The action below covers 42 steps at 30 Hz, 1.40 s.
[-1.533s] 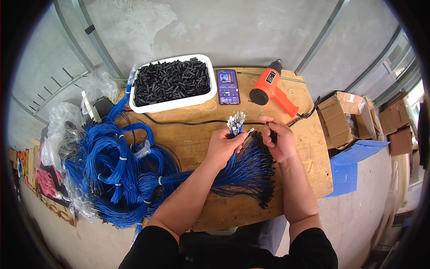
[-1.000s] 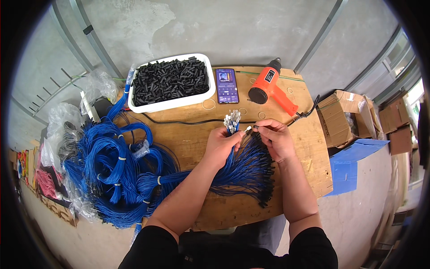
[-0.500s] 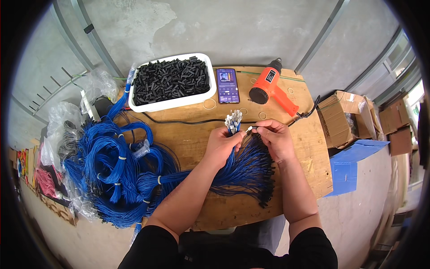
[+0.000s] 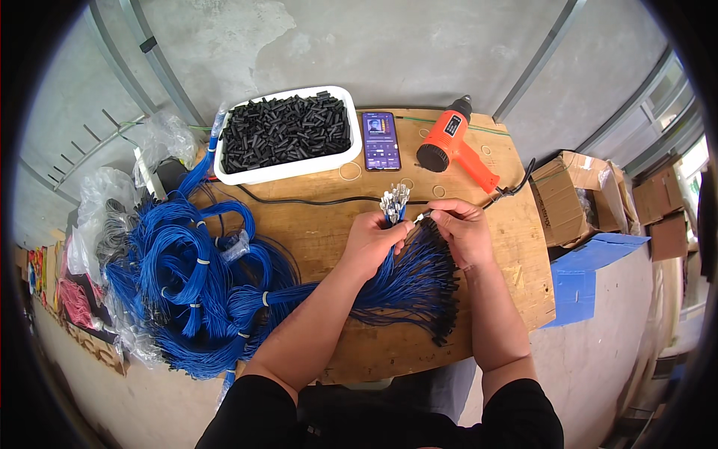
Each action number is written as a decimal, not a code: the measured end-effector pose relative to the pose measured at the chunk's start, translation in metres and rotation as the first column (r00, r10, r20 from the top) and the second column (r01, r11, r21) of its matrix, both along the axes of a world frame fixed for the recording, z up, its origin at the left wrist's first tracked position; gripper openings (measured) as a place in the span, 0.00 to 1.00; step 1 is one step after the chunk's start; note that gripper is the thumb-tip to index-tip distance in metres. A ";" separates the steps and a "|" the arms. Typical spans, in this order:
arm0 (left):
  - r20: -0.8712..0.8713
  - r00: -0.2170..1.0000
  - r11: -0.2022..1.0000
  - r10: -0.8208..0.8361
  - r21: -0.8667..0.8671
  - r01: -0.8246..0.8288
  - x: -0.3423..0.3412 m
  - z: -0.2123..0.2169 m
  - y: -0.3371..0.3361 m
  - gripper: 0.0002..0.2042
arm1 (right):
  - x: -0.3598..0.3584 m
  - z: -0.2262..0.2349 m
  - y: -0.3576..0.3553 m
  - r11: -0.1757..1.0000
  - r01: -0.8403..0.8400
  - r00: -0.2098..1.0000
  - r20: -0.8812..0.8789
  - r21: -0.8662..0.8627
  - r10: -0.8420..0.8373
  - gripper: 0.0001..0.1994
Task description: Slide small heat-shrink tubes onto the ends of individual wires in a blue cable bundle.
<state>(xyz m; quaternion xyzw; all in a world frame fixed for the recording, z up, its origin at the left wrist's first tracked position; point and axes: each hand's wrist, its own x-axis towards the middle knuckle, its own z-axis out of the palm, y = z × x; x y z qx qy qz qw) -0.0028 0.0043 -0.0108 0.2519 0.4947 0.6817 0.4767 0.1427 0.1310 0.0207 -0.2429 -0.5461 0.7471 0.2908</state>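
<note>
Now the right hand [image 4: 465, 235], a little apart from the left a moment ago, has come in close, pinching a short black sleeve [image 4: 428, 214] against the white terminal [image 4: 419, 219] of one wire. The left hand [image 4: 372, 243] stays clasped around the blue wire bundle [image 4: 402, 278], mid-table, its other terminals [image 4: 395, 202] poking up above the fist. On the far left, a white plastic tub [image 4: 292, 173] holds heaped black sleeves [image 4: 288, 135]; to the right, an open cardboard box [image 4: 559, 203] has contents too unclear to name.

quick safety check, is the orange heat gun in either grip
No, the orange heat gun lies on the wooden table, apart from the left grip, which holds blue wires, and the right grip.
</note>
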 end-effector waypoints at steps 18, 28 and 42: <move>-0.051 0.999 0.999 0.003 -0.034 -0.004 0.002 0.009 -0.003 0.08 | 0.001 0.002 0.001 0.999 -0.014 0.999 0.048 0.039 0.012 0.06; -0.001 1.000 0.999 0.003 -0.036 -0.003 0.004 0.009 -0.002 0.08 | 0.000 0.004 0.000 0.999 -0.003 0.998 0.058 0.050 0.000 0.05; -0.026 1.000 1.000 -0.013 0.012 0.014 0.002 0.004 -0.002 0.07 | 0.008 0.003 0.013 0.949 -0.138 0.990 -0.064 -0.282 0.125 0.08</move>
